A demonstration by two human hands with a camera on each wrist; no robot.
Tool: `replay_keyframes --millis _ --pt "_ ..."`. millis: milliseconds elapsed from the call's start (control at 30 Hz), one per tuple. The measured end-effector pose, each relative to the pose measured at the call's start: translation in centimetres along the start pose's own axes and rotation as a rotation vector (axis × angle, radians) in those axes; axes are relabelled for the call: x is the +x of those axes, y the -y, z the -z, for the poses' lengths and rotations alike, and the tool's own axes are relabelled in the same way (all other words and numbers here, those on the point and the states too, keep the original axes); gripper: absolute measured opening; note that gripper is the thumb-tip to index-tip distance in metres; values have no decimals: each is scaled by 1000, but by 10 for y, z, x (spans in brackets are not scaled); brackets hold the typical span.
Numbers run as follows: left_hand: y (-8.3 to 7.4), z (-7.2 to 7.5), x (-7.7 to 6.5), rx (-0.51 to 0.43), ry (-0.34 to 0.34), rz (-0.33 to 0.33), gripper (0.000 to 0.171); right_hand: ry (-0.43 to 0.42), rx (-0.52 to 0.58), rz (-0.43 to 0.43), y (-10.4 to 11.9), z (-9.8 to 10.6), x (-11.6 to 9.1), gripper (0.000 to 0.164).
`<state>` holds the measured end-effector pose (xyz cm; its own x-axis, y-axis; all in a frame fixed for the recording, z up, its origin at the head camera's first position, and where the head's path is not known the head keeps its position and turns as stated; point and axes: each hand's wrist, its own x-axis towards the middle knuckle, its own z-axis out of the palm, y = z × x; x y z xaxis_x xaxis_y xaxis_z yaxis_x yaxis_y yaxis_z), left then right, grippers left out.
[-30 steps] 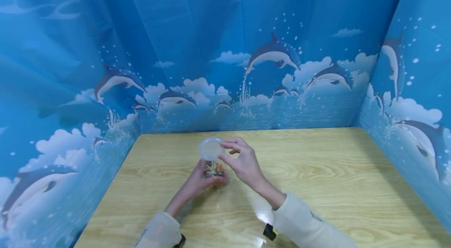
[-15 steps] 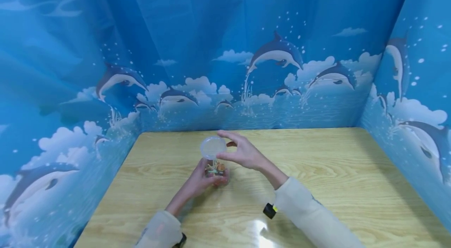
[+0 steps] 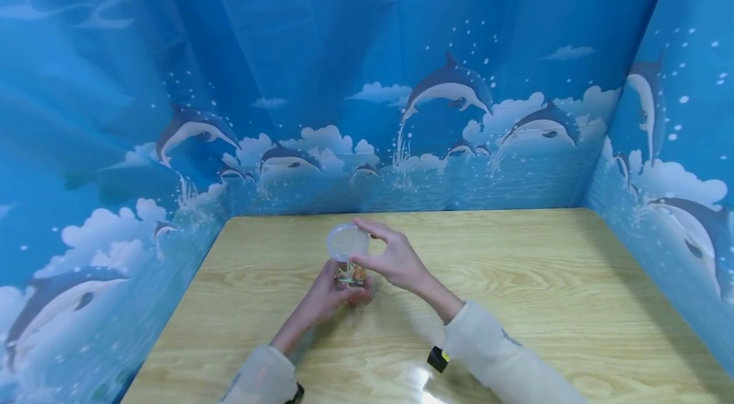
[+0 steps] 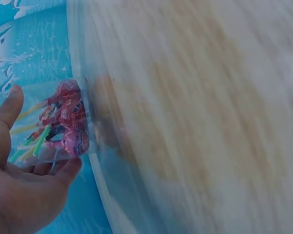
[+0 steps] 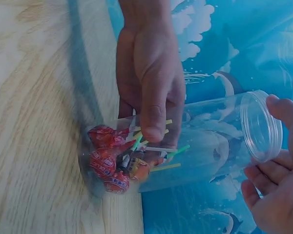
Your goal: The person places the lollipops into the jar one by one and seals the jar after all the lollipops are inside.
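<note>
A clear plastic jar (image 5: 200,146) stands upright on the table, its screw lid (image 5: 268,127) on top. At its bottom lie several lollipops (image 5: 107,163) in red and orange wrappers, with yellow, green and white sticks. My left hand (image 3: 323,295) grips the lower part of the jar from the left, thumb across the near side. Up at the mouth, my right hand (image 3: 401,264) holds the lid's rim from the right between thumb and fingers. In the left wrist view the lollipops show through the wall beside the left hand's fingers.
The wood-grain table (image 3: 516,289) reaches back to a blue curtain (image 3: 344,72) printed with dolphins and clouds, which also hangs at both sides. A small black device (image 3: 438,359) sits by the right sleeve.
The right hand's fingers spread wider at the lid half a second ago and now sit closer round its rim. The left hand keeps its grip on the jar, which stays about in place.
</note>
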<state>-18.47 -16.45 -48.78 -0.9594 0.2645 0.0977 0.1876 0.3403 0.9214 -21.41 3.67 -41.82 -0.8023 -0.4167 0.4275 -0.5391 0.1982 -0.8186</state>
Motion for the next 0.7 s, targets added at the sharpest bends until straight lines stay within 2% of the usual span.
replay_keyframes --millis 133,267,367,467,600,700 --pt "-1 -2 0 6 -21 16 86 -66 -47 19 2 -5 -2 66" --pt "-2 -3 1 -30 -2 17 86 -99 -58 13 3 -6 -4 64" --pt "-2 -3 3 -28 21 4 92 -97 -28 -6 3 -5 -5 63" --pt "-2 1 4 -2 60 3 98 -59 19 -50 4 -3 -7 65" --pt "-6 14 1 111 121 18 97 22 21 -147 3 3 -13 74" --pt "-11 28 -7 280 113 18 92 65 -66 -177 1 12 -20 79"
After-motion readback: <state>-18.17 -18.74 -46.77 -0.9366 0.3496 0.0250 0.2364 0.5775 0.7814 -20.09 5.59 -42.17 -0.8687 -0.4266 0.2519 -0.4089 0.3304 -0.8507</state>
